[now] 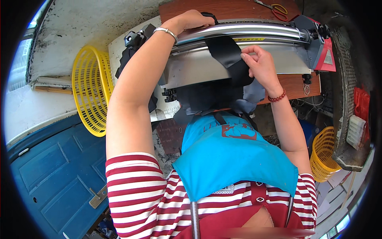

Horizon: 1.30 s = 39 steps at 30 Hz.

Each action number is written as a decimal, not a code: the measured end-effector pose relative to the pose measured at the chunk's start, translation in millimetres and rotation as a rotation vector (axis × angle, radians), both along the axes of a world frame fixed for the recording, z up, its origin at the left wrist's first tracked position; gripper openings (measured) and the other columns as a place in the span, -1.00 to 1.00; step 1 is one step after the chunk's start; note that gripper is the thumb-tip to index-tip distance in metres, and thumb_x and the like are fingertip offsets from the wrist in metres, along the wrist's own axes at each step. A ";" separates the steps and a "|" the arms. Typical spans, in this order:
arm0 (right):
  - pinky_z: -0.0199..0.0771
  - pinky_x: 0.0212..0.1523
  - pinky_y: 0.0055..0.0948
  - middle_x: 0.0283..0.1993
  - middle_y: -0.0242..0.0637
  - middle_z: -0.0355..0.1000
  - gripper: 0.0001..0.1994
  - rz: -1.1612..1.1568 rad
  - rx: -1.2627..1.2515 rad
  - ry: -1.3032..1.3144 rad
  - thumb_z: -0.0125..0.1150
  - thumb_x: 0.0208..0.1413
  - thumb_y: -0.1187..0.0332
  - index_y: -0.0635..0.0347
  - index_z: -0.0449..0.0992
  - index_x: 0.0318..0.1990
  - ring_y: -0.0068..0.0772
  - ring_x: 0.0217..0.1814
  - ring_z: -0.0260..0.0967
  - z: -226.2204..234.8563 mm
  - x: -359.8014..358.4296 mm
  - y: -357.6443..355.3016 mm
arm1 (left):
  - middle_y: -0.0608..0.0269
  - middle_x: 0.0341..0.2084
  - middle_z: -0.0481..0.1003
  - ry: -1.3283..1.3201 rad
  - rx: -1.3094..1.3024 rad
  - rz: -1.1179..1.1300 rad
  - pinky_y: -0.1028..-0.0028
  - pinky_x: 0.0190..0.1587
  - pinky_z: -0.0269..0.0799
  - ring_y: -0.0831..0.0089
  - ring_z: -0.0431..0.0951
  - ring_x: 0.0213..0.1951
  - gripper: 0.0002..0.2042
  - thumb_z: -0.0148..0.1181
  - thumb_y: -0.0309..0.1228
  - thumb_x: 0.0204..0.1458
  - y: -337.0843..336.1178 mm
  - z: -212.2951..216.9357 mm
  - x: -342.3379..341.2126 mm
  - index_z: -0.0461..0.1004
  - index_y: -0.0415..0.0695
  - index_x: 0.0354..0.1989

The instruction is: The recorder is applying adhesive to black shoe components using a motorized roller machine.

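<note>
A machine with a long shiny metal roller (246, 29) lies across the far side, above a sloping metal plate (187, 71). Over the plate hangs a smooth, leather-like black piece (225, 51), its upper end against the roller. My right hand (260, 65) pinches its right edge between thumb and fingers. My left hand (191, 20) reaches over the left end of the roller, fingers curled together at a small black piece (209, 16); its fingertips are partly hidden. More dark pieces (211, 95) are heaped at the plate's near edge, above my blue apron (238, 155).
Scissors (274, 8) with red and yellow handles lie on the brown board behind the machine. Dark pieces (131, 49) are piled at its left end. A yellow basket (91, 87) stands left, another yellow basket (324, 155) low right. A blue door (59, 171) is at lower left.
</note>
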State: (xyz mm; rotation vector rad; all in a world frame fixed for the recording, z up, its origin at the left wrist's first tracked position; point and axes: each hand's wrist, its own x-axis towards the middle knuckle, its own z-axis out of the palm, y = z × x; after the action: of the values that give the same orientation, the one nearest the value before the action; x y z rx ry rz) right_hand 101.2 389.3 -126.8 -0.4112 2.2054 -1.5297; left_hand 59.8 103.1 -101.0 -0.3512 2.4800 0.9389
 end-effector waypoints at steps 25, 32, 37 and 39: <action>0.58 -0.18 -0.36 -0.29 -0.14 0.63 -0.81 0.034 0.132 0.365 0.30 0.16 0.46 0.28 0.61 -0.09 -0.25 -0.26 0.62 0.5 4.4 5.5 | 0.16 0.07 0.59 0.125 -0.071 0.225 0.32 -0.10 0.55 0.29 0.60 -0.09 -0.70 0.30 -0.30 0.07 -64.8 -50.6 -35.6 0.66 -0.07 -0.02; 0.53 -0.29 -0.37 -0.27 -0.24 0.59 -0.82 -0.011 0.131 0.431 0.30 0.17 0.43 0.21 0.61 -0.08 -0.32 -0.35 0.56 -11.7 21.6 19.4 | 0.17 -0.67 0.50 0.363 -0.107 0.186 0.30 -0.48 0.52 0.36 0.58 -0.56 -0.72 0.32 -0.33 0.03 -37.0 19.8 -42.4 0.54 -0.30 -0.58; 0.48 -0.42 -0.51 -0.24 -0.25 0.59 -0.85 0.049 0.019 0.469 0.30 0.20 0.46 0.24 0.62 -0.10 -0.47 -0.46 0.49 -11.5 39.3 29.6 | 0.15 -0.73 0.48 0.544 -0.082 0.245 0.37 -0.63 0.44 0.37 0.50 -0.71 -0.73 0.29 -0.31 -0.02 -79.7 78.2 -48.4 0.53 -0.29 -0.59; 0.46 -0.44 -0.54 -0.24 -0.25 0.60 -0.86 0.033 -0.040 0.436 0.30 0.20 0.47 0.26 0.62 -0.10 -0.51 -0.47 0.48 -19.2 45.1 33.1 | 0.17 -0.73 0.48 0.577 -0.165 0.287 0.40 -0.65 0.43 0.40 0.49 -0.71 -0.76 0.29 -0.35 -0.04 -92.4 108.1 -41.7 0.50 -0.26 -0.61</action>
State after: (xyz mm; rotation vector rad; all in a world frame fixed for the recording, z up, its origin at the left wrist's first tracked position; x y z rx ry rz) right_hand 146.3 422.4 -146.0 -0.8600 2.4724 -1.5847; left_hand 18.2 10.7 7.1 -0.5678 3.1062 1.0662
